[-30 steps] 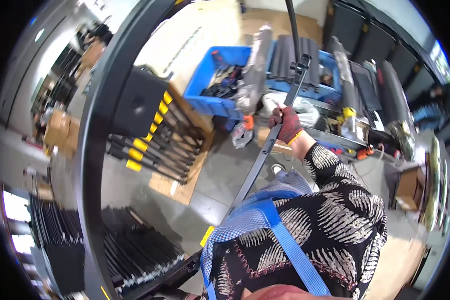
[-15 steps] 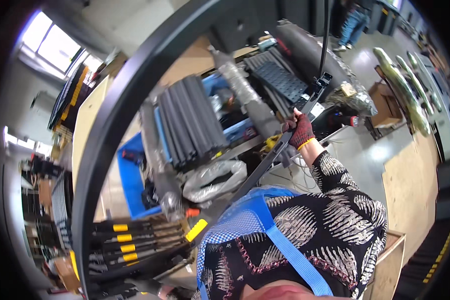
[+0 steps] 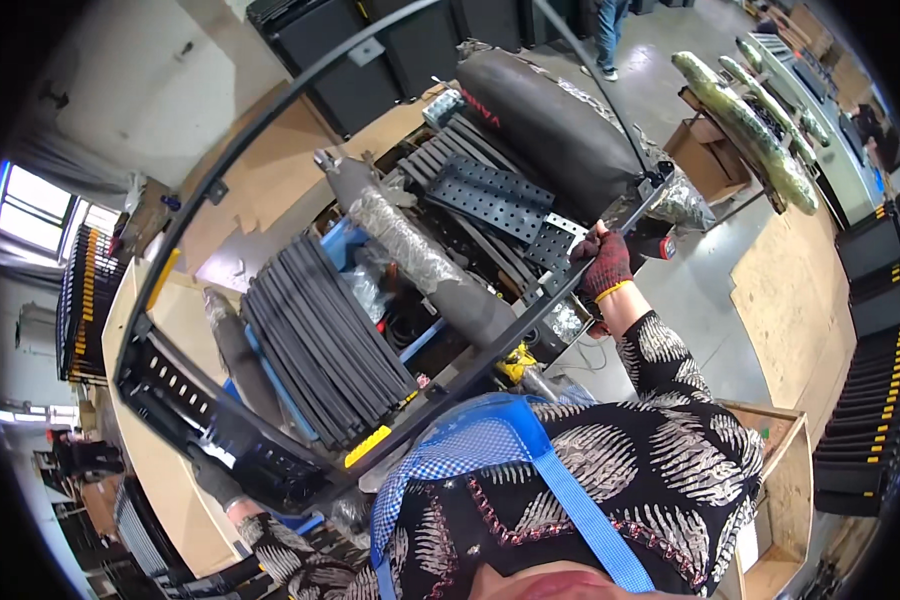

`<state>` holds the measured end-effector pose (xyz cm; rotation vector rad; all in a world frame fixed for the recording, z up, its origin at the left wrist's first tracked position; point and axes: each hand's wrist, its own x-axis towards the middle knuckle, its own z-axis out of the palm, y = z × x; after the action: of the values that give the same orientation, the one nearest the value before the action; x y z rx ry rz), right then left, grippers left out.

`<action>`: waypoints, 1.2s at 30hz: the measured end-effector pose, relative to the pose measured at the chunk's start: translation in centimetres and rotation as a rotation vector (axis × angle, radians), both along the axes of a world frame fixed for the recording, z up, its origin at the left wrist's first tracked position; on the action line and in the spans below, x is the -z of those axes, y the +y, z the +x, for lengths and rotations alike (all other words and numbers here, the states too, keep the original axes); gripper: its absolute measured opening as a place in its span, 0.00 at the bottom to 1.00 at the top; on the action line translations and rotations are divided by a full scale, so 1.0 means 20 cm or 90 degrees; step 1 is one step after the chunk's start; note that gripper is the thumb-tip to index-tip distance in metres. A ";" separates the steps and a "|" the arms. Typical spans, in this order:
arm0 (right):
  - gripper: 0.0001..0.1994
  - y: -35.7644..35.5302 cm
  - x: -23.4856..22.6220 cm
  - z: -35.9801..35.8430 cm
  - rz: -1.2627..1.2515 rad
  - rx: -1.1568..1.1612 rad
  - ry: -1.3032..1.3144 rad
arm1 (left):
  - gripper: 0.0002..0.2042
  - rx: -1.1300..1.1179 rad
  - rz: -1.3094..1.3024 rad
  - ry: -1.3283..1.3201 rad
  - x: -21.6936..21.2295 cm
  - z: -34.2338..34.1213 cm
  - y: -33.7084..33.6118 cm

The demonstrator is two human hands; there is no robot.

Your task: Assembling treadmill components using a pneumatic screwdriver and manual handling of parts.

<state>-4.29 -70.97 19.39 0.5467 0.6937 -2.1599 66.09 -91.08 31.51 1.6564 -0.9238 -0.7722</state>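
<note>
Grey floor (image 3: pixel 685 325) and a pale plywood sheet (image 3: pixel 795 300) spread right, dark grey tubes (image 3: pixel 320 345) stacked ahead. I've got the large black metal frame (image 3: pixel 515 328) across both: red-and-black-gloved right hand (image 3: pixel 602 264) wrapped round its near bar, grey-gloved left hand (image 3: pixel 216 484) against its slotted end, finger closure unclear to me.

The black metal frame (image 3: pixel 475 368) is cut off by the upper edge. The left grip (image 3: pixel 215 482) sits dark against the slotted black panel (image 3: pixel 185 392), its fingers partly hidden, so how they close cannot be told. The right grip (image 3: pixel 605 265) hides the stretch of frame inside its fist. Grey foam tubes (image 3: pixel 320 345) cover most of the blue bin (image 3: pixel 342 243). A co-worker's jeans (image 3: pixel 608 35) are cropped by the upper edge, and a dark shape (image 3: pixel 85 455) far left is too small to identify
</note>
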 end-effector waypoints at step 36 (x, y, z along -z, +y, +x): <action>0.16 0.20 0.40 -0.26 0.608 -0.473 0.550 | 0.25 0.138 -0.071 -0.553 0.34 -0.46 0.35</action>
<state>-9.41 -67.07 11.45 -0.2496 2.0436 -1.1756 56.89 -84.05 24.64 1.8191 -1.7297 -0.0878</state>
